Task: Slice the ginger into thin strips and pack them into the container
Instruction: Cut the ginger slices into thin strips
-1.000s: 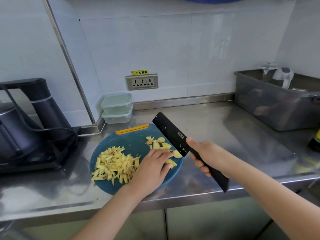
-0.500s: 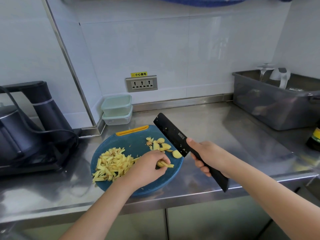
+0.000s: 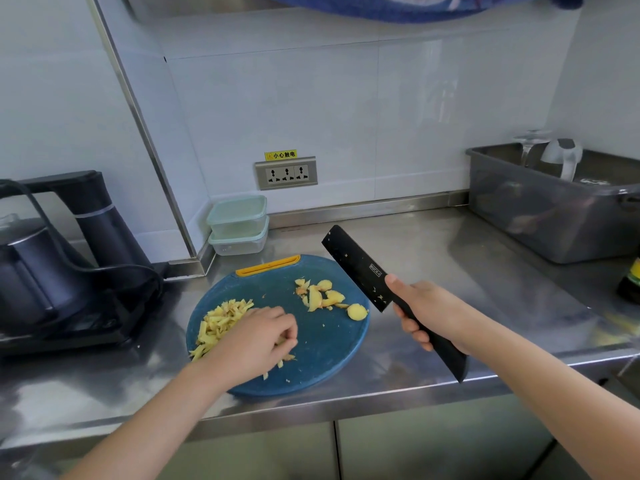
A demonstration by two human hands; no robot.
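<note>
Left hand [image 3: 256, 336] is curled over the ginger strips [image 3: 221, 320] on the board's [image 3: 322, 355] near-left side, pinching a few. Right hand [image 3: 433, 313] grips the knife [image 3: 360, 271], blade raised by the board's right edge. Bigger chunks [image 3: 325, 296] lie between the hands. The containers [image 3: 238, 223] sit past the far-left edge, so the left hand's closer.

left hand [image 3: 257, 336] seemingly pinching, right hand [image 3: 429, 311] gripping

Black kettle [image 3: 34, 271], grey tub [image 3: 540, 216], wall socket [image 3: 286, 173], steel counter [image 3: 450, 265].
</note>
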